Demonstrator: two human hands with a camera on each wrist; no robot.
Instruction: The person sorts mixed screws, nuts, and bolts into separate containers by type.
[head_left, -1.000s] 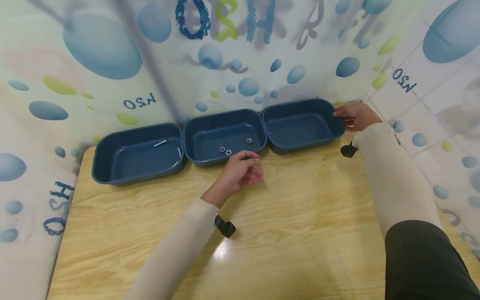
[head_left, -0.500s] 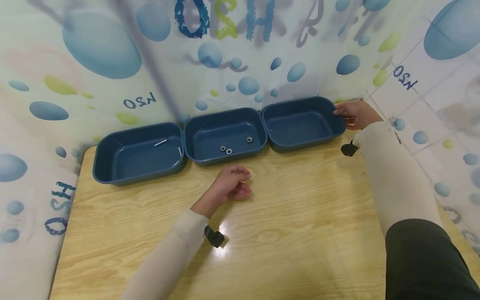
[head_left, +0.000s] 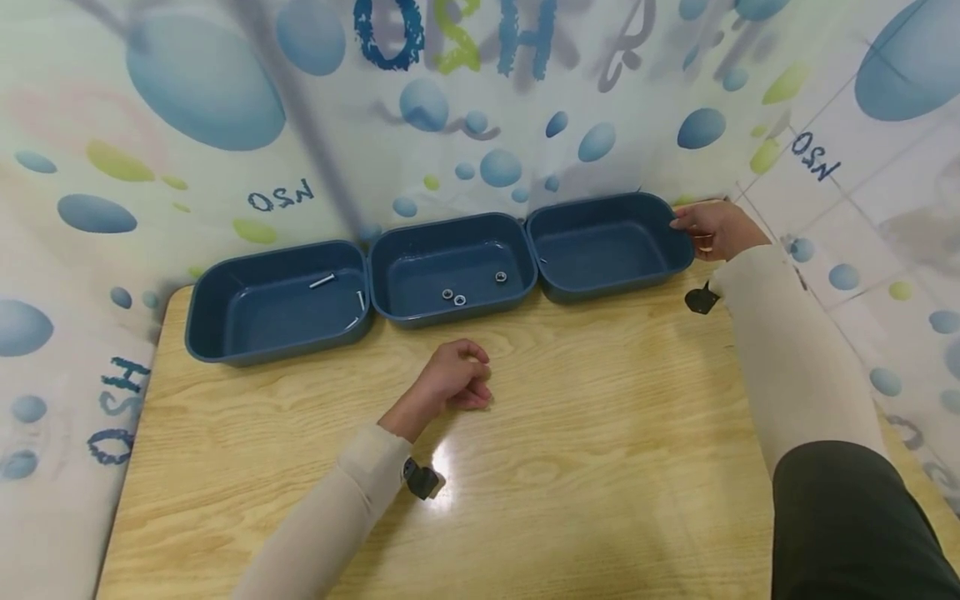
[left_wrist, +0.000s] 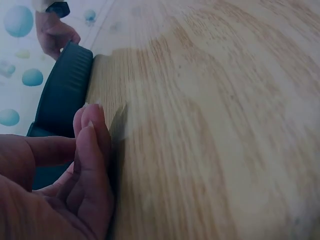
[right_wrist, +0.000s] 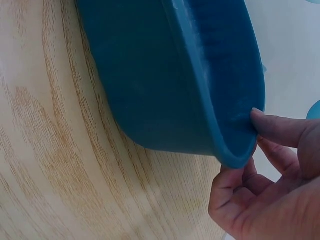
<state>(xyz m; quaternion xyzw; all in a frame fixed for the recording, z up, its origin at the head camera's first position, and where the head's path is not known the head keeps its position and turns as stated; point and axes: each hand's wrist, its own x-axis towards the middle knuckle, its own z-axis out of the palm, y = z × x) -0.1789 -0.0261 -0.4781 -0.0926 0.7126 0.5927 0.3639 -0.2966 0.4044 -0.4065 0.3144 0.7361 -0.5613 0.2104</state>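
At the right end of a row of blue plastic bins, my right hand (head_left: pixel 716 229) pinches the rim of the right bin (head_left: pixel 611 292). In the right wrist view the thumb (right_wrist: pixel 280 129) lies inside the rim, with the fingers curled beneath it outside. My left hand (head_left: pixel 453 375) rests low over the table in front of the middle bin (head_left: pixel 450 315), its fingers loosely bent and nothing in them. Several metal nuts, one of them a nut (head_left: pixel 501 277) at the right, lie in the middle bin. The left bin (head_left: pixel 277 354) holds screws, including a long screw (head_left: pixel 322 281).
The three bins stand side by side along the back of the wooden table (head_left: pixel 570 467). Behind them rises a patterned curtain (head_left: pixel 487 125) with blue and green spots, and a similar covering (head_left: pixel 877 225) runs down the right side.
My left hand has drawn back from the front of the middle bin, toward me and a little left. My right hand keeps its grip on the right bin, which stays in place.
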